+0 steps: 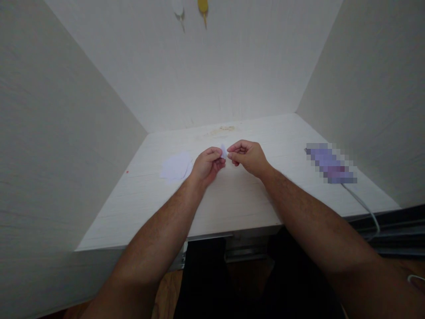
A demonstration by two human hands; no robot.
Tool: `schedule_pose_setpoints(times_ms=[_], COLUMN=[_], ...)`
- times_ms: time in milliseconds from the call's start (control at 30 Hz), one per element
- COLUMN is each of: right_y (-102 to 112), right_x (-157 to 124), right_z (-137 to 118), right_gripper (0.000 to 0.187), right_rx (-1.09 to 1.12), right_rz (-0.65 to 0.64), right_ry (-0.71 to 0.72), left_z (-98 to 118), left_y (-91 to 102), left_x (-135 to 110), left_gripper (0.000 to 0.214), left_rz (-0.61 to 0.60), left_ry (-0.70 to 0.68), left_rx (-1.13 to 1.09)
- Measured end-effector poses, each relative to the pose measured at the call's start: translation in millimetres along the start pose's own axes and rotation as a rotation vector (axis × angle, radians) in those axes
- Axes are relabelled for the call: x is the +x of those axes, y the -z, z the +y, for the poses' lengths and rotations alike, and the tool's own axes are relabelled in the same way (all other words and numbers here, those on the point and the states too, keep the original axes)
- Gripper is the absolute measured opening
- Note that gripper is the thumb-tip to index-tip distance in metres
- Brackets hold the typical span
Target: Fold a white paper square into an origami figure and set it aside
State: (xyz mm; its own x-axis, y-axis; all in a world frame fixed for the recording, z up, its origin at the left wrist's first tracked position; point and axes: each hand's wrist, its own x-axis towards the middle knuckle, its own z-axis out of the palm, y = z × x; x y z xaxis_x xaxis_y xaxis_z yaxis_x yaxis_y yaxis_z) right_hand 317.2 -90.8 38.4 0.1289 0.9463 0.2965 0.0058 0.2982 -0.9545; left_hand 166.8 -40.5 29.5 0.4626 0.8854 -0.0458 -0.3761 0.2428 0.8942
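Observation:
My left hand [208, 165] and my right hand [248, 157] meet over the middle of a white desk [285, 195]. Both pinch a small piece of white paper [224, 151] between thumb and fingertips, held just above the desk top. The fingers of both hands are curled closed around the pinch. To the left of my left hand lies a small stack of white paper pieces [175, 167], flat on the desk.
The desk sits in an alcove with pale walls at left, back and right. A blurred purple object [330, 163] lies at the right, with a white cable [363, 204] running off the front edge. Two small items [191, 9] hang on the back wall.

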Motion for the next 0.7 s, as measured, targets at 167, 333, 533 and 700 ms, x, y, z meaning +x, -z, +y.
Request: schedule_pose_setpoints(times_ms=[167, 333, 533, 700], right_y=[0.7, 1.5, 1.6, 2.2], right_x=[1.2, 1.0, 0.1, -0.2], right_z=[2.7, 5.3, 4.6, 3.5], right_gripper=[0.024, 0.027, 0.030, 0.033], right_rx=[0.022, 0.062, 0.120, 0.116], right_rz=[-0.001, -0.024, -0.068, -0.083], right_ry=[-0.003, -0.010, -0.036, -0.053], left_z=[1.2, 3.6, 2.7, 1.9], left_y=[-0.2, -1.6, 1.9, 3.8], left_x=[-2.2, -5.6, -4.5, -3.1], left_gripper=[0.011, 0.012, 0.013, 0.015], left_rz=[-0.045, -0.088, -0.117, -0.146], left_ry=[0.049, 0.089, 0.104, 0.110], left_rx=[-0.005, -0.029, -0.053, -0.064])
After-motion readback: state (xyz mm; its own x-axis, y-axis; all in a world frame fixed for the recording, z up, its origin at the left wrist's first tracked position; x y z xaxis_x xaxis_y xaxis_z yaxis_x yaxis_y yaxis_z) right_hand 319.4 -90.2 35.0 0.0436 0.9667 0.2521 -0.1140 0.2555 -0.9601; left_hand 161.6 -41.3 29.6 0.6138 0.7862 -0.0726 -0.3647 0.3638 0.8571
